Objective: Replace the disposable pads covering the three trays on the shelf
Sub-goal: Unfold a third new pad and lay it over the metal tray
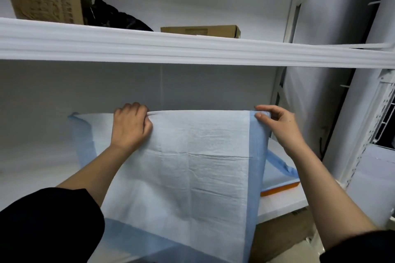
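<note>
A white disposable pad (192, 177) with blue borders hangs spread before the person, filling the view from 6 o'clock up to the centre, in front of the lower shelf. The left hand (130, 127), at 9 o'clock of the pad's top edge, has its fingers curled over that edge; the right hand (277, 123) pinches the top corner at 3 o'clock between thumb and fingers. Behind the pad at 4 o'clock, an orange tray (280, 189) rests on the shelf under another pad. Farther up, at 11 o'clock, the upper shelf (192, 49) carries a cardboard box (44, 4), a black bag (115, 16) and a flat carton (201, 31).
</note>
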A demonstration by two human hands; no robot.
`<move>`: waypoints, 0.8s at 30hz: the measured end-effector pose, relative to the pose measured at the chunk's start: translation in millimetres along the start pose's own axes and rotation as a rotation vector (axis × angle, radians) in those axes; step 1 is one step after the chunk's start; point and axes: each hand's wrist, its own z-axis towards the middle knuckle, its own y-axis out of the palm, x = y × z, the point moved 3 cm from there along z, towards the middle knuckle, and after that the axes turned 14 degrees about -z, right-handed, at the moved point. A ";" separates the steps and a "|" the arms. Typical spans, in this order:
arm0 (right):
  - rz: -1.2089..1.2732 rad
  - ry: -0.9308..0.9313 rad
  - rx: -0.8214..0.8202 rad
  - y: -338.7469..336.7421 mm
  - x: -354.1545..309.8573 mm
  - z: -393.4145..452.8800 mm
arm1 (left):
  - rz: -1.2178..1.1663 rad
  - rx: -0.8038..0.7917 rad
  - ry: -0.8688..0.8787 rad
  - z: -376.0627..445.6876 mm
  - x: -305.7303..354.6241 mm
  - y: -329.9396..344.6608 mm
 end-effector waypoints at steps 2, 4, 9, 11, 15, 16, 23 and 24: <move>-0.006 0.002 -0.007 -1.4 2.8 4.5 | 0.034 -0.006 0.013 0.4 1.3 -2.5; 0.026 0.024 -0.007 -2.8 6.7 9.6 | 0.048 -0.019 -0.009 1.8 1.9 -2.6; 0.219 0.174 0.025 -0.5 20.1 12.5 | 0.072 -0.057 -0.031 3.1 4.6 1.5; 0.188 0.171 0.115 -1.5 22.2 11.6 | 0.080 -0.059 0.002 5.3 7.1 2.1; 0.175 0.178 0.159 -0.5 28.0 13.1 | 0.089 -0.073 0.080 8.7 12.9 5.3; 0.159 0.171 0.103 -0.2 30.3 14.8 | 0.086 -0.075 0.088 9.5 14.9 5.8; -0.006 0.118 -0.045 -10.2 33.6 26.6 | 0.114 -0.090 0.145 13.9 19.3 6.1; -0.037 0.114 -0.028 -11.9 34.4 28.7 | 0.108 -0.089 0.147 13.9 19.7 6.5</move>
